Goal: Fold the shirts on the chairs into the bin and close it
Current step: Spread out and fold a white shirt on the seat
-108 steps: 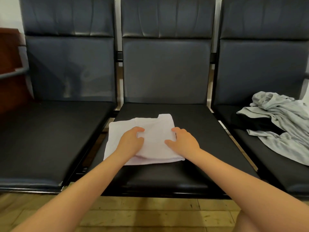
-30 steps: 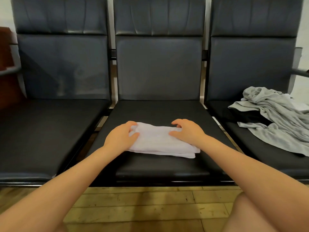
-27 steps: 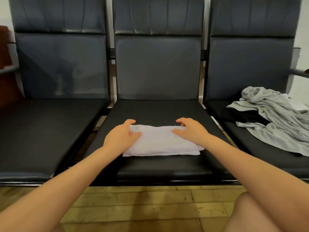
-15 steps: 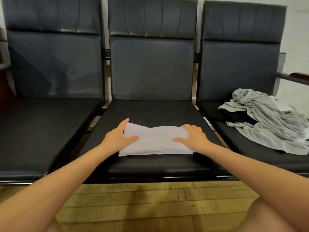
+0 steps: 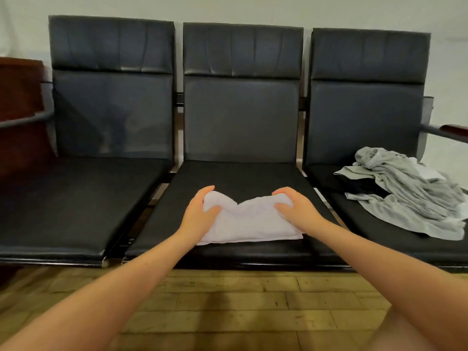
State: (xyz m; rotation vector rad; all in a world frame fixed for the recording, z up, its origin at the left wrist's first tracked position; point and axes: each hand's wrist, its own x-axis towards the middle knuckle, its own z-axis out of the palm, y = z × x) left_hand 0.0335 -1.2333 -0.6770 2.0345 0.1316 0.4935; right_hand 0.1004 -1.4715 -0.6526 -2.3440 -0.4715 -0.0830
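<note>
A folded white shirt (image 5: 249, 222) lies on the seat of the middle black chair (image 5: 240, 178). My left hand (image 5: 198, 214) grips its left end, thumb on top and fingers curled under the far edge. My right hand (image 5: 295, 207) grips the right end the same way. The far edge is lifted at both ends and sags in the middle. A crumpled grey shirt (image 5: 407, 192) lies over a dark garment (image 5: 354, 182) on the right chair (image 5: 367, 117). No bin is in view.
The left black chair (image 5: 83, 198) has a bare seat. A dark wooden piece of furniture (image 5: 20, 110) stands at the far left. A metal armrest (image 5: 445, 133) juts out at the right. Wooden floorboards (image 5: 228, 300) run in front of the chairs.
Both hands went from pressing flat on the folded white shirt to gripping its ends and lifting the far edge. The camera has tilted up and back.
</note>
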